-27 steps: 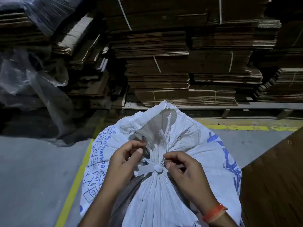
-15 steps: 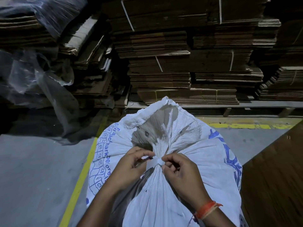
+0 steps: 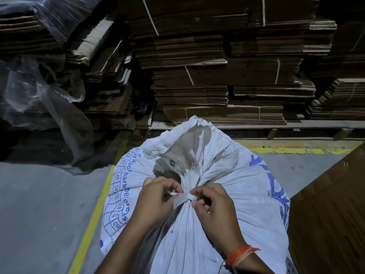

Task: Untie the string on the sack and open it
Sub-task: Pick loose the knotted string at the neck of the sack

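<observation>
A white woven sack (image 3: 243, 186) with blue print stands in front of me, its neck gathered and tied by a flat white string (image 3: 182, 198). The loose mouth flares above the knot. My left hand (image 3: 158, 198) pinches one end of the string on the knot's left side. My right hand (image 3: 213, 202), with an orange thread band at the wrist, pinches the knot from the right. Both hands touch the tie; the knot itself is partly hidden under my fingertips.
Stacks of flattened cardboard (image 3: 217, 76) on a pallet fill the back. Clear plastic sheeting (image 3: 39, 91) hangs at the left. A yellow floor line (image 3: 92, 220) runs beside the sack on grey concrete. A brown board (image 3: 331, 214) stands at the right.
Both hands have closed in on the knot; the left fingers, earlier spread above it, now pinch the string's end. The sack's mouth sits higher in view.
</observation>
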{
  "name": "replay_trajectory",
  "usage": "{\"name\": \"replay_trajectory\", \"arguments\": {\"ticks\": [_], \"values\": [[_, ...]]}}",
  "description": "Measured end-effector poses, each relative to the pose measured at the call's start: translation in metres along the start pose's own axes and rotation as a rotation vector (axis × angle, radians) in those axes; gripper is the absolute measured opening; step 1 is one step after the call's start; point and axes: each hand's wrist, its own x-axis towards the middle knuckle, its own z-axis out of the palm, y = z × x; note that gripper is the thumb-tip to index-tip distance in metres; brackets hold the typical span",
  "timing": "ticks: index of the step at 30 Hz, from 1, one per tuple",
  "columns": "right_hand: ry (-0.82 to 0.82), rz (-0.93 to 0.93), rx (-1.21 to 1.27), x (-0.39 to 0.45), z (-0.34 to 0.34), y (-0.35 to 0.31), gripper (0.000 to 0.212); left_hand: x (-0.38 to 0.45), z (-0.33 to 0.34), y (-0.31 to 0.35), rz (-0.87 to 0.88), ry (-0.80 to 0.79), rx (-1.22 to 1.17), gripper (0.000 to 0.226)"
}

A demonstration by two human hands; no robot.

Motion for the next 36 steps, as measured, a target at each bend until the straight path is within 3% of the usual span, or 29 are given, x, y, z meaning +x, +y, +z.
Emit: {"name": "replay_trajectory", "arguments": {"ticks": [5, 12, 16, 20, 32, 36], "values": [[0.006, 0.191, 0.221, 0.002, 0.000, 0.000, 0.014, -0.001, 0.001, 0.002, -0.023, 0.022, 0.007, 0.015], [-0.024, 0.161, 0.119, 0.003, -0.001, 0.002, 0.008, -0.004, 0.005, 0.009, -0.111, 0.048, 0.094, 0.006], [-0.030, 0.121, 0.121, 0.001, -0.001, 0.004, 0.013, -0.004, 0.006, 0.010, -0.167, -0.043, 0.186, 0.012], [-0.015, 0.056, 0.054, 0.000, -0.001, 0.007, 0.015, -0.005, 0.003, 0.008, -0.160, -0.146, 0.023, 0.015], [0.064, 0.025, 0.009, -0.001, 0.009, 0.007, 0.015, -0.005, 0.008, 0.009, -0.353, -0.111, -0.365, 0.012], [0.026, 0.027, -0.004, 0.002, 0.004, 0.005, 0.010, -0.003, 0.006, 0.009, -0.333, -0.124, -0.400, 0.010]]}}
